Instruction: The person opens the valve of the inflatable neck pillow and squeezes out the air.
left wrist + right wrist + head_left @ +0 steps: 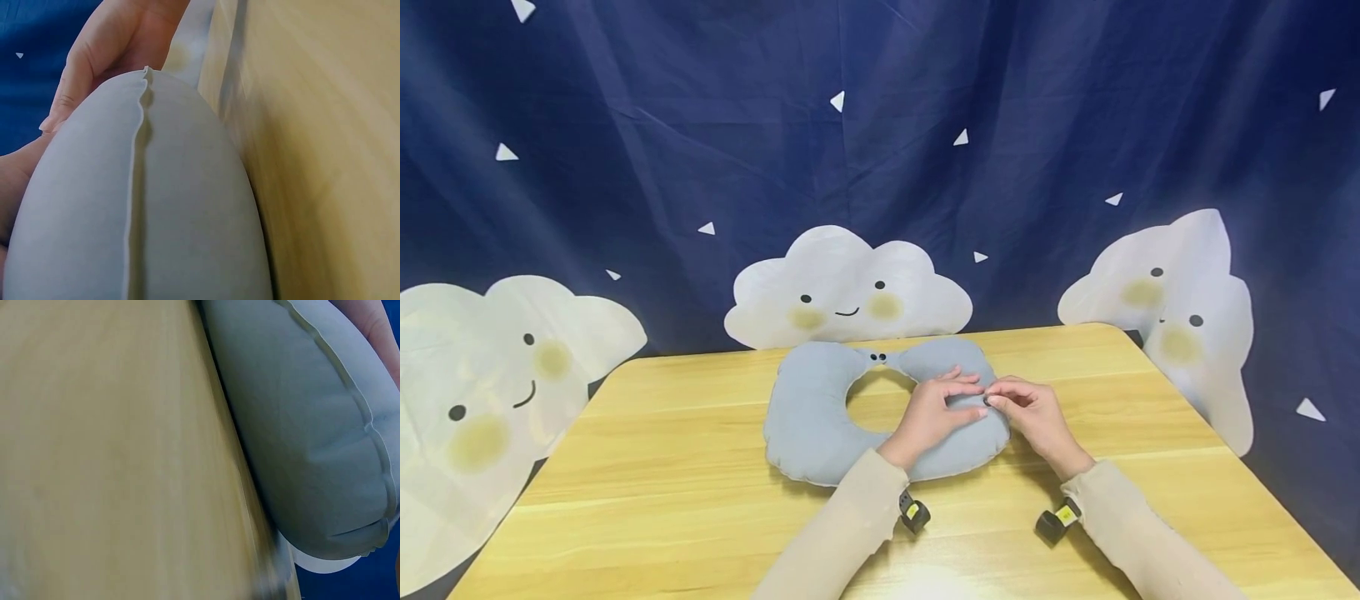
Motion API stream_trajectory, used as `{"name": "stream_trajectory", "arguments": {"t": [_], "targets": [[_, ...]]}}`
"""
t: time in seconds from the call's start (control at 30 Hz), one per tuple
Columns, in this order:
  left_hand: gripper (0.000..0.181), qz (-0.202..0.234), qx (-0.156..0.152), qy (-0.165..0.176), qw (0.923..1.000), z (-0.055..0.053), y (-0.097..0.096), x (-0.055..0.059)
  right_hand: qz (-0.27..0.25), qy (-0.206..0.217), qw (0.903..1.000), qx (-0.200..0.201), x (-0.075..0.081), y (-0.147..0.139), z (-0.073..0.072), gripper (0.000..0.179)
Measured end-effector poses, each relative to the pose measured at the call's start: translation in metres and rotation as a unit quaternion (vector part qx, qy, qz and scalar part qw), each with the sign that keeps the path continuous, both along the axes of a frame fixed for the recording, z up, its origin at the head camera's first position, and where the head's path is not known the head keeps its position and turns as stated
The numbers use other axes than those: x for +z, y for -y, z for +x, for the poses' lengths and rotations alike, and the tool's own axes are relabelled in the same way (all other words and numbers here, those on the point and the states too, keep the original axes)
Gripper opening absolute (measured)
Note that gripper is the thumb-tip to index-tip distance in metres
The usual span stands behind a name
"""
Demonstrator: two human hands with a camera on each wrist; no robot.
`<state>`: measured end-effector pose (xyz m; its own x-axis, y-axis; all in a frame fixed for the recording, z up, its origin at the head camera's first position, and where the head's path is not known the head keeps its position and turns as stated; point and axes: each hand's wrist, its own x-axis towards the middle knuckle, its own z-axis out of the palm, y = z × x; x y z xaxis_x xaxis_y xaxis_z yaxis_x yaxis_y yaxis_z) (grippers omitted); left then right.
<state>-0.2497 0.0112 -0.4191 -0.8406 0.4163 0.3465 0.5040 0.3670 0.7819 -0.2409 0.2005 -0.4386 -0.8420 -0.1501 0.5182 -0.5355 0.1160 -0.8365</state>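
Note:
A puffed-up grey-blue neck pillow lies on the table, its two ends meeting at the far side by small dark snaps. My left hand rests on the pillow's right side, thumb and forefinger apart on either side of a small dark valve. At that valve, the thumb and forefinger of my right hand pinch; the fingertips mostly cover it. The left wrist view shows the pillow's seamed edge with my right hand behind it. In the right wrist view the pillow hides most of the handwork.
The wooden table carries the pillow near its far edge. Behind it hangs a dark blue curtain printed with white clouds and triangles. Black straps with small devices sit on both wrists.

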Motion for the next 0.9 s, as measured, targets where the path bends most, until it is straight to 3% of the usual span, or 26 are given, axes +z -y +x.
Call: {"name": "stream_trajectory", "arguments": {"t": [0.47,0.9], "targets": [[0.034,0.0,-0.006,0.001,1.0,-0.001,0.0,-0.0004,-0.027,-0.049,0.9978,0.035,-0.0008,-0.0015,-0.0004,0.011],[0.034,-0.005,-0.002,0.004,1.0,0.0006,-0.0004,0.0006,0.007,-0.015,0.9997,0.017,-0.0005,-0.0007,0.0009,0.009]]}}
